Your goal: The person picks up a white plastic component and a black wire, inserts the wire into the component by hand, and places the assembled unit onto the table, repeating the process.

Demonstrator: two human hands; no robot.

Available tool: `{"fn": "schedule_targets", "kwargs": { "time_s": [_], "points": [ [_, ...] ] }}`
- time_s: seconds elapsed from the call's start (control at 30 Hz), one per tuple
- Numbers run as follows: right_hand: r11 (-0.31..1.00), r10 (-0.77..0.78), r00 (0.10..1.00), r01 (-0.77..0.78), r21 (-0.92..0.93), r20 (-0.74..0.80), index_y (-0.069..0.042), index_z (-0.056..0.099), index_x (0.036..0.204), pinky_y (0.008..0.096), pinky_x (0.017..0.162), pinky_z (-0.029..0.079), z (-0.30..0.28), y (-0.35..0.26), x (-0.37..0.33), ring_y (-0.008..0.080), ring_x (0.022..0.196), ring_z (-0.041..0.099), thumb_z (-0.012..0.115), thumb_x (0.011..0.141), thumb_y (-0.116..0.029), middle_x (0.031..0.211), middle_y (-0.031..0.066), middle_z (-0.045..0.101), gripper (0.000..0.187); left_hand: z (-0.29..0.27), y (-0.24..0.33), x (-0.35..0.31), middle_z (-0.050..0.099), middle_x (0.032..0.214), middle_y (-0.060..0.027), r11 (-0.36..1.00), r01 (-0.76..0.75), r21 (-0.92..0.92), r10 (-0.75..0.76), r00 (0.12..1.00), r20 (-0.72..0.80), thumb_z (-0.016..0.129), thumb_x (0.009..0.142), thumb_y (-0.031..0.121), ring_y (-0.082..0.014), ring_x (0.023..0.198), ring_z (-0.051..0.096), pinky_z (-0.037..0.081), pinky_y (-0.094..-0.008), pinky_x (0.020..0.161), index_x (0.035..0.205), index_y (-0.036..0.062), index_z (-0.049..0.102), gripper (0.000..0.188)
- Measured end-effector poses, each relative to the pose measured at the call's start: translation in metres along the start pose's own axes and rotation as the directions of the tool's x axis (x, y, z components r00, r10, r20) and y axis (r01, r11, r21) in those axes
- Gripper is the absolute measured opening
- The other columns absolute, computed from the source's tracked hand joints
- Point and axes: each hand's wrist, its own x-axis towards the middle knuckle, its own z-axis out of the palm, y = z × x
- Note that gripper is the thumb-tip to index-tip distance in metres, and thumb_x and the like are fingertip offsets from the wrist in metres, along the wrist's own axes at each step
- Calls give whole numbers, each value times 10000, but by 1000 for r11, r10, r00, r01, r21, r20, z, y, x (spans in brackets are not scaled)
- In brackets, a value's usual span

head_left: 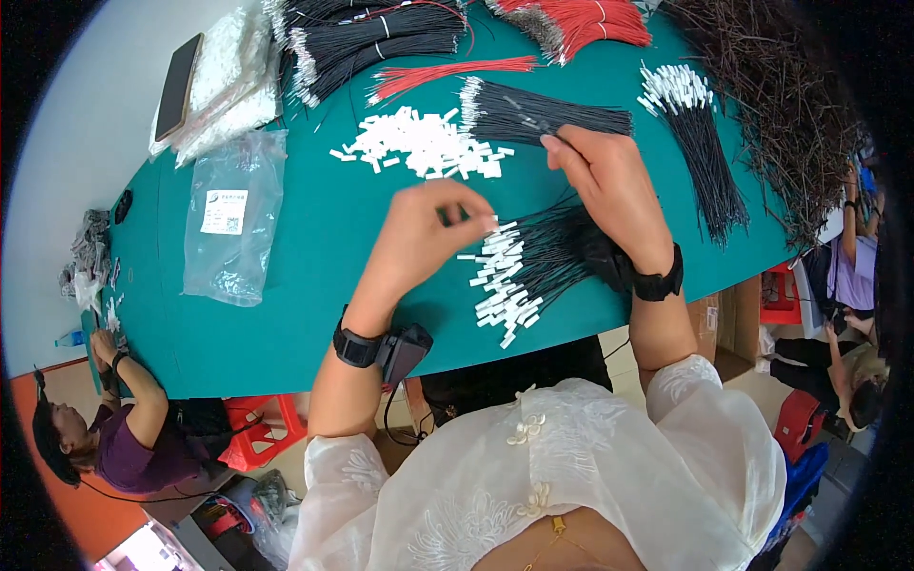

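Head: hands (pixel 533 205) amid wire bundles (pixel 543 257)

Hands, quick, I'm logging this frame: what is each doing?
Left hand: fingers pinched shut on something small; cannot tell what.
Right hand: fingertips on the black wire bundle.

the left hand (pixel 428 224) pinches a small white connector between its fingers (pixel 476 221) above a fan of black wires (pixel 547 257) with white ends, lying on the green bench (pixel 314 238). the right hand (pixel 609 176) reaches to a black wire bundle (pixel 543 114) just beyond. a heap of loose white connectors (pixel 424 143) lies near it. red wires (pixel 581 24) and a clear bag (pixel 233 219) lie farther off.
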Motion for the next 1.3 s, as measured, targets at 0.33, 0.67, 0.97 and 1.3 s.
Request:
{"fn": "schedule_targets", "kwargs": {
  "time_s": [0.33, 0.67, 0.97, 1.3],
  "points": [
    [945, 34, 992, -72, 319, 124, 25, 569, 863, 257, 509, 340, 15, -20, -2, 92, 554, 394, 569, 942, -161, 622, 46, 482, 202, 1, -30, 19, 588, 810, -63, 855, -110, 507, 327, 873, -362, 731, 717, 40, -262, 824, 578, 473, -366, 705, 864, 63, 688, 155],
    [884, 55, 968, -161, 439, 245, 29, 642, 916, 212, 575, 372, 24, -2, -1, 26, 647, 431, 590, 934, -137, 715, -35, 561, 175, 6, -24, 17, 600, 863, -72, 825, -106, 555, 340, 878, -337, 705, 728, 12, -265, 824, 580, 479, -354, 710, 864, 61, 688, 146],
    [794, 95, 965, -221, 567, 244, 60, 656, 949, 189, 704, 441, 24, -3, -1, 30, 766, 547, 628, 899, -96, 857, 11, 668, 166, 0, -10, 9, 635, 824, -33, 976, -53, -213, -34, 923, -384, 666, 833, 17, -128, 665, 572, 455, -252, 622, 971, 21, 695, 141],
    [838, 110, 955, -238, 490, 275, 55, 654, 938, 181, 674, 433, 21, -5, -1, 22, 758, 533, 637, 888, -91, 821, -11, 635, 155, -1, 4, 3, 646, 761, -12, 856, -73, -512, -129, 928, -348, 671, 872, 54, -49, 627, 553, 442, -187, 576, 982, -17, 692, 132]
  ]
}}
